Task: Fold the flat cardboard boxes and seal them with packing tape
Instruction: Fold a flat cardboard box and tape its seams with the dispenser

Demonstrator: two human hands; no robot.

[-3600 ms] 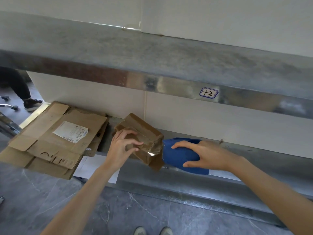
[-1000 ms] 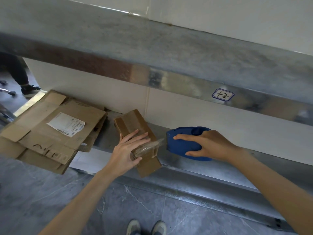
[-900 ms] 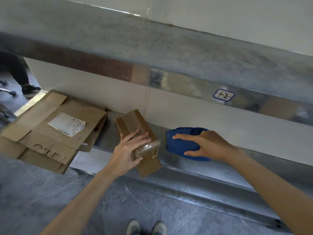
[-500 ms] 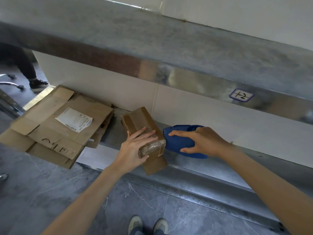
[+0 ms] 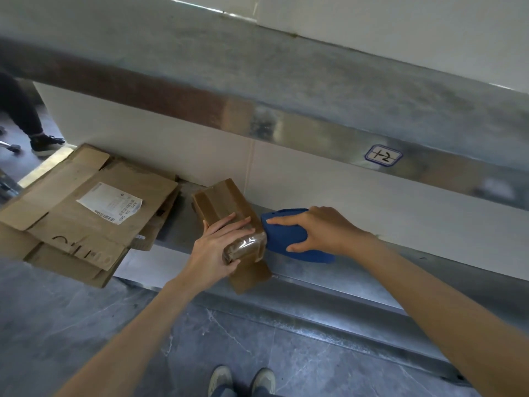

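A small folded cardboard box (image 5: 220,203) lies on the metal shelf (image 5: 329,270), its near end sticking out over the shelf's front edge. My left hand (image 5: 213,252) rests on top of it, fingers stretched across and thumb at the near side, over a band of clear tape (image 5: 244,247) wrapped around the box. My right hand (image 5: 317,232) grips a blue tape dispenser (image 5: 286,239), whose nose presses against the box's right side.
A stack of flat cardboard boxes (image 5: 83,216) with a white shipping label (image 5: 110,203) lies at the shelf's left end, overhanging it. An upper metal shelf (image 5: 286,90) juts out overhead. Another person's leg and shoe (image 5: 43,143) stand at far left. My shoes (image 5: 240,381) are on the grey floor below.
The dispenser has moved left until it meets the box, closing the stretch of tape that hung between them. My left hand stays on the box.
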